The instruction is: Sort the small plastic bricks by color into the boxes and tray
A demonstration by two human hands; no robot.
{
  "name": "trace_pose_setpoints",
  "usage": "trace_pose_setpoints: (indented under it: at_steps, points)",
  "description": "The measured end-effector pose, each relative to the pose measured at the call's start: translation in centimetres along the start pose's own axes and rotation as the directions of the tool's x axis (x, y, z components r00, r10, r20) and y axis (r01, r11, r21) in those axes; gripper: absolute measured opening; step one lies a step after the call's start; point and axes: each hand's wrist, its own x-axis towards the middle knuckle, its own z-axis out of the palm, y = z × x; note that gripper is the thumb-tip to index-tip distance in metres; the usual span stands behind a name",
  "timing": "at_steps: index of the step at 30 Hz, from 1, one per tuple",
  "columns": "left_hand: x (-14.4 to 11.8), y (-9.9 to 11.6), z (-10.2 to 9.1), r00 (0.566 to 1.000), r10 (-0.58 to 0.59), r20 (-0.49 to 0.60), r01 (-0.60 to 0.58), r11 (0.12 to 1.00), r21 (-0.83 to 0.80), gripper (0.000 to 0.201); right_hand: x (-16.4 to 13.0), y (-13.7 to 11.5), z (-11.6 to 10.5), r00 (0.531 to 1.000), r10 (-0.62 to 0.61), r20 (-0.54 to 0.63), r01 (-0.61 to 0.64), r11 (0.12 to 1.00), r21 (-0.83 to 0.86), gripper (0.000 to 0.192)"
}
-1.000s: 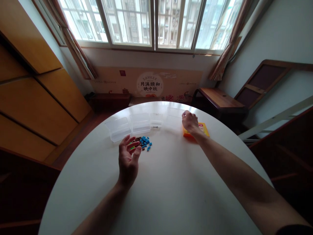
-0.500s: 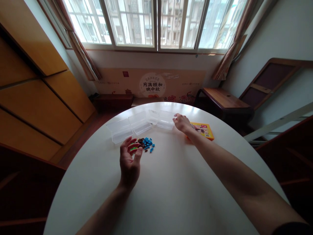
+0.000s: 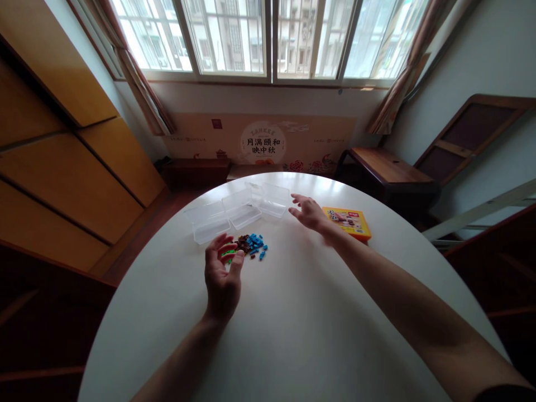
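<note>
The right hand (image 3: 307,213) has let go of the clear box (image 3: 274,200) and now hovers with fingers spread just beside it. The left hand (image 3: 221,273) stays palm-up, loosely cupped and empty (small bricks (image 3: 250,244) lie at its fingertips), so the boxes look arranged.

Desk (image 3: 293,335): carries everything.
Small pieces (image 3: 251,244): at centre, 12 o'clock of the left hand (image 3: 221,276).
Boxes (image 3: 238,211): row at 11 o'clock behind the pieces.
Carton (image 3: 347,222): 3 o'clock of the right hand (image 3: 307,212).

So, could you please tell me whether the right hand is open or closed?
Open: the right hand hovers with fingers spread beside the clear boxes, holding nothing.
</note>
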Motion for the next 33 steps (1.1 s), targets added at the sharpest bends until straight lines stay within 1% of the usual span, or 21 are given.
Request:
trace_pose_setpoints:
  at_steps: [2, 3, 4, 5, 7, 9, 11, 12, 14, 15, 17, 18, 20, 22, 25, 27, 28, 30, 31, 32, 33]
  points:
    - [0.0, 0.1, 0.0, 1.0, 0.008, 0.007, -0.008, 1.0, 0.011, 0.045, -1.9, 1.7, -1.9, 0.993, -0.114, -0.028, 0.113, 0.993, -0.016, 0.054]
    - [-0.1, 0.1, 0.1, 1.0, 0.017, 0.01, -0.017, 1.0, 0.02, 0.044, -3.0, 3.0, -2.9, 0.987, -0.158, -0.029, 0.157, 0.987, -0.039, 0.06]
    - [-0.1, 0.1, 0.1, 0.999, 0.029, 0.015, -0.03, 0.999, 0.032, 0.043, -4.0, 4.5, -4.0, 0.985, -0.173, -0.028, 0.17, 0.983, -0.073, 0.067]
    - [-0.2, 0.1, 0.2, 0.999, 0.044, 0.023, -0.045, 0.998, 0.046, 0.041, -5.0, 6.2, -5.0, 0.988, -0.154, -0.019, 0.151, 0.982, -0.115, 0.076]
    - [-0.5, 0.2, 0.4, 0.995, 0.085, 0.053, -0.089, 0.993, 0.078, 0.037, -6.9, 9.7, -6.5, 0.998, -0.054, 0.015, 0.056, 0.978, -0.201, 0.092]
    - [-0.8, 0.4, 0.7, 0.982, 0.157, 0.107, -0.169, 0.978, 0.121, 0.035, -8.6, 12.7, -7.3, 0.997, 0.01, 0.082, 0.007, 0.978, -0.208, 0.102]
    - [-1.2, 0.8, 0.9, 0.944, 0.271, 0.187, -0.303, 0.937, 0.173, 0.034, -10.1, 14.3, -7.4, 0.993, 0.01, 0.114, 0.006, 0.99, -0.138, 0.097]
    - [-1.5, 1.0, 1.0, 0.912, 0.333, 0.241, -0.382, 0.903, 0.196, 0.033, -10.7, 14.6, -7.3, 0.992, -0.018, 0.127, 0.03, 0.995, -0.095, 0.092]
    - [-1.9, 1.5, 1.1, 0.825, 0.429, 0.368, -0.524, 0.824, 0.215, 0.035, -11.3, 14.4, -7.0, 0.986, -0.086, 0.145, 0.093, 0.995, -0.037, 0.082]
    - [-2.2, 1.8, 1.1, 0.78, 0.453, 0.432, -0.577, 0.789, 0.213, 0.036, -11.3, 14.1, -6.8, 0.983, -0.109, 0.148, 0.115, 0.993, -0.03, 0.08]
    - [-2.6, 2.1, 1.1, 0.703, 0.47, 0.534, -0.642, 0.741, 0.194, 0.039, -10.8, 13.5, -6.4, 0.984, -0.109, 0.141, 0.114, 0.993, -0.032, 0.086]
    - [-2.8, 2.2, 1.0, 0.676, 0.472, 0.566, -0.662, 0.726, 0.185, 0.041, -10.3, 13.3, -6.2, 0.987, -0.092, 0.135, 0.096, 0.995, -0.022, 0.09]
    - [-2.9, 2.2, 0.9, 0.637, 0.474, 0.608, -0.691, 0.7, 0.178, 0.046, -9.5, 13.0, -5.7, 0.987, -0.071, 0.144, 0.066, 0.997, 0.036, 0.095]
    - [-2.8, 2.0, 0.8, 0.608, 0.47, 0.64, -0.714, 0.677, 0.181, 0.051, -9.4, 12.2, -5.2, 0.978, -0.101, 0.18, 0.081, 0.99, 0.114, 0.091]
    - [-2.6, 1.7, 0.8, 0.572, 0.423, 0.702, -0.728, 0.657, 0.197, 0.062, -11.3, 9.6, -4.1, 0.941, -0.224, 0.255, 0.179, 0.966, 0.188, 0.089]
    - [-2.5, 1.7, 0.8, 0.535, 0.342, 0.772, -0.72, 0.663, 0.205, 0.07, -13.1, 7.5, -3.4, 0.899, -0.322, 0.298, 0.264, 0.94, 0.217, 0.091]
    - [-2.5, 1.8, 0.9, 0.509, 0.29, 0.81, -0.71, 0.673, 0.205, 0.073, -14.0, 6.6, -3.1, 0.878, -0.37, 0.303, 0.308, 0.922, 0.235, 0.09]
    - [-2.5, 2.1, 1.0, 0.46, 0.195, 0.866, -0.685, 0.698, 0.207, 0.077, -15.3, 5.4, -2.5, 0.86, -0.422, 0.287, 0.353, 0.898, 0.263, 0.092]
    - [-2.6, 2.2, 1.0, 0.446, 0.165, 0.88, -0.673, 0.71, 0.209, 0.078, -15.6, 5.1, -2.3, 0.859, -0.435, 0.27, 0.363, 0.889, 0.278, 0.094]
    - [-2.5, 2.3, 1.1, 0.444, 0.15, 0.884, -0.662, 0.719, 0.21, 0.078, -15.9, 4.9, -2.1, 0.861, -0.443, 0.25, 0.368, 0.882, 0.295, 0.096]
    - [-2.5, 2.4, 1.1, 0.45, 0.146, 0.881, -0.652, 0.727, 0.213, 0.077, -16.0, 4.9, -1.9, 0.865, -0.449, 0.226, 0.372, 0.874, 0.313, 0.099]
